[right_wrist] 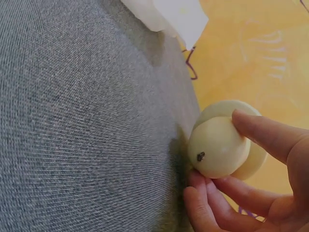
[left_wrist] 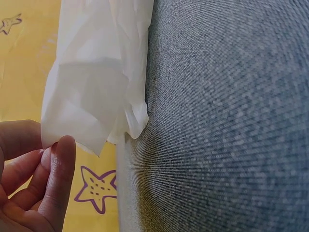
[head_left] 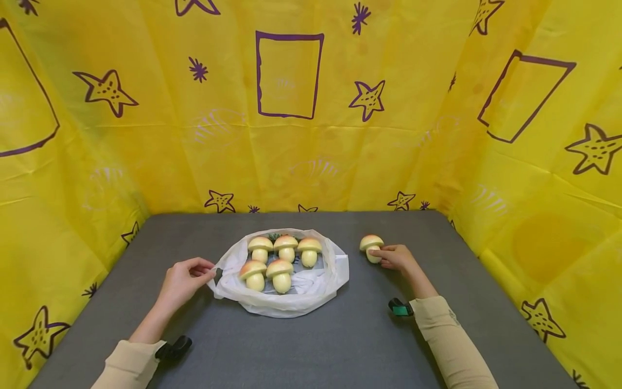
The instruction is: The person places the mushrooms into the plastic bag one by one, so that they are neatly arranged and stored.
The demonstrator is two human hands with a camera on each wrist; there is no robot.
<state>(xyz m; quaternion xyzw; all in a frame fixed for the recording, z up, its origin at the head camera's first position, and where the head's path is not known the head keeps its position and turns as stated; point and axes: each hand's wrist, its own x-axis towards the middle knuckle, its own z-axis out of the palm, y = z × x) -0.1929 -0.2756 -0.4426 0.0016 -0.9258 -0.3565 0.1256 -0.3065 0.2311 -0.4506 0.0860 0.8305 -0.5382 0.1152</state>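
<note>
A white plastic bag [head_left: 291, 305] lies on the grey table with its mouth spread wide. Several toy mushrooms [head_left: 282, 276] with cream stems and orange-tinted caps rest inside it in two rows. My left hand [head_left: 182, 283] pinches the bag's left edge between thumb and fingers; the left wrist view shows the pinched film [left_wrist: 82, 106] close up. To the right of the bag, my right hand [head_left: 399, 258] grips another toy mushroom [head_left: 371, 243] by its stem. In the right wrist view the rounded stem base [right_wrist: 219, 147] of that mushroom faces the camera, with a small dark mark on it.
The dark grey table [head_left: 301, 351] reaches back to a yellow curtain [head_left: 291, 162] with purple stars and frames, which also hangs along both sides. A black strap [head_left: 174, 348] is on the left wrist, and a black and green one [head_left: 400, 308] on the right.
</note>
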